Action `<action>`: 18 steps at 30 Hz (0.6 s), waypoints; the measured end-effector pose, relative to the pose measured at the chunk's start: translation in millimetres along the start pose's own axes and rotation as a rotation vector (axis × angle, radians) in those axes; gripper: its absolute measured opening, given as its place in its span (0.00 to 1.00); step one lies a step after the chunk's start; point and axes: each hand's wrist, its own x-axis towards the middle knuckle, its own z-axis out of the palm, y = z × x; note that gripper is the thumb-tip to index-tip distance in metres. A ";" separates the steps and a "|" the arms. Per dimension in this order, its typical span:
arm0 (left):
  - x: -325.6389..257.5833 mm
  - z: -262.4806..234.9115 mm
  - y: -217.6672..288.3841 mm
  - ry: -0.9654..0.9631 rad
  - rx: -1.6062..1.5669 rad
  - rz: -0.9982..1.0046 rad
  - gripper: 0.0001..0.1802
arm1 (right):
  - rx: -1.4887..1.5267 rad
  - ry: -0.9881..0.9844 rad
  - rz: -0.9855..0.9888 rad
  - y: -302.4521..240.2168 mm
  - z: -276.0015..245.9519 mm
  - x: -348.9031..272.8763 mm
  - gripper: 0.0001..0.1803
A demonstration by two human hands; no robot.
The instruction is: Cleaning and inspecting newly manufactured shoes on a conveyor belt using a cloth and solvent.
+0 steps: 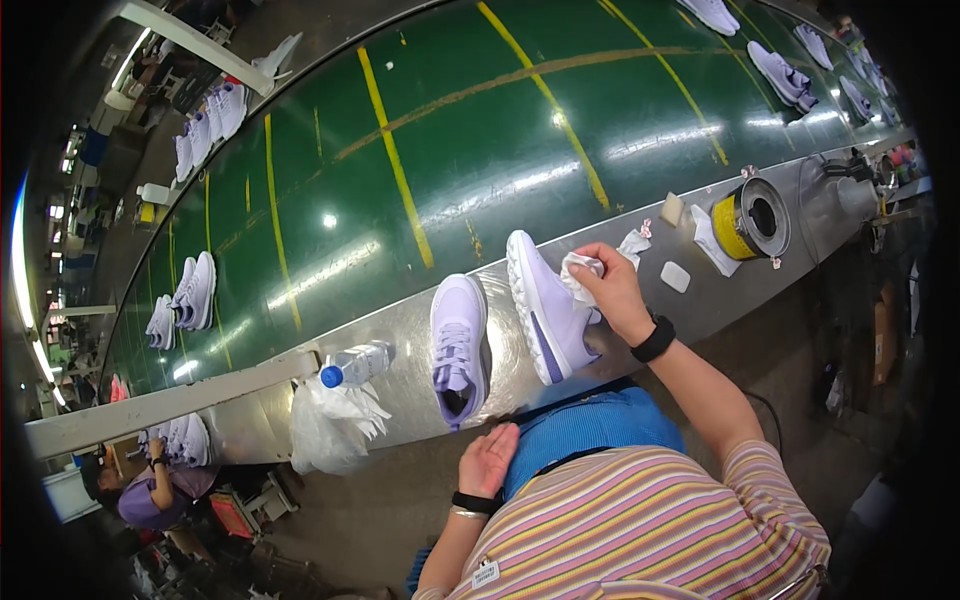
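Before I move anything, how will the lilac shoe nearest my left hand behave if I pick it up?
The lilac shoe is probably light for its size, given its hollow-looking opening. Its fabric-like upper may give when squeezed, while the pale sole likely stays firmer. Pushed, it seems unlikely to roll, being long rather than round.
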 end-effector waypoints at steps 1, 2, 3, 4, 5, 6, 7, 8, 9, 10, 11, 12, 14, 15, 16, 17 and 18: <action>-16.5 22.3 -13.1 -0.048 0.350 0.056 0.25 | -0.172 -0.039 -0.059 -5.7 2.9 0.4 0.08; -30.3 45.5 -27.7 -0.096 0.701 0.107 0.24 | -0.344 -0.081 -0.123 -7.9 5.7 -2.0 0.07; -32.3 66.6 -44.8 -0.089 0.909 0.232 0.24 | -0.436 -0.073 -0.255 -3.4 8.6 -1.3 0.06; -20.2 74.9 -58.9 -0.153 1.084 0.471 0.27 | -0.421 -0.083 -0.260 -0.2 11.8 0.6 0.06; -3.9 87.2 -68.9 -0.102 1.267 0.713 0.29 | -0.464 -0.126 -0.340 5.6 16.7 1.2 0.07; 13.7 99.6 -76.3 -0.055 1.446 0.959 0.30 | -0.509 -0.157 -0.425 10.1 19.6 3.9 0.08; 40.5 95.4 -76.7 -0.014 1.597 1.075 0.32 | -0.501 -0.153 -0.439 16.5 24.3 5.5 0.07; 65.0 90.6 -75.4 0.032 1.747 1.186 0.33 | -0.490 -0.156 -0.453 24.1 28.2 10.2 0.07; 71.9 95.2 -80.3 0.103 1.690 1.053 0.33 | -0.529 -0.139 -0.500 30.1 28.5 12.2 0.07; 77.4 97.8 -80.1 0.105 1.692 1.056 0.33 | -0.569 -0.122 -0.544 36.9 27.2 13.7 0.06; 76.0 96.8 -78.5 0.060 1.586 0.980 0.32 | -0.577 -0.164 -0.551 39.6 27.8 7.7 0.06; 75.5 94.9 -76.5 0.019 1.478 0.900 0.31 | -0.575 -0.168 -0.537 43.1 24.3 -2.0 0.06; 79.5 87.2 -70.2 -0.048 1.444 0.991 0.30 | -0.774 -0.418 -0.666 46.7 12.7 -29.0 0.07; 77.1 89.8 -69.3 -0.047 1.407 0.966 0.29 | -0.749 -0.448 -0.655 50.0 7.1 -37.2 0.06; 74.1 91.1 -68.0 -0.046 1.371 0.940 0.29 | -0.746 -0.460 -0.637 50.8 -1.7 -48.4 0.06; 75.5 86.1 -62.3 -0.085 1.301 0.816 0.29 | -0.728 -0.500 -0.528 40.4 -9.1 -60.0 0.05; 72.5 90.8 -61.0 -0.123 1.185 0.746 0.30 | -0.709 -0.535 -0.416 35.4 -17.9 -66.2 0.05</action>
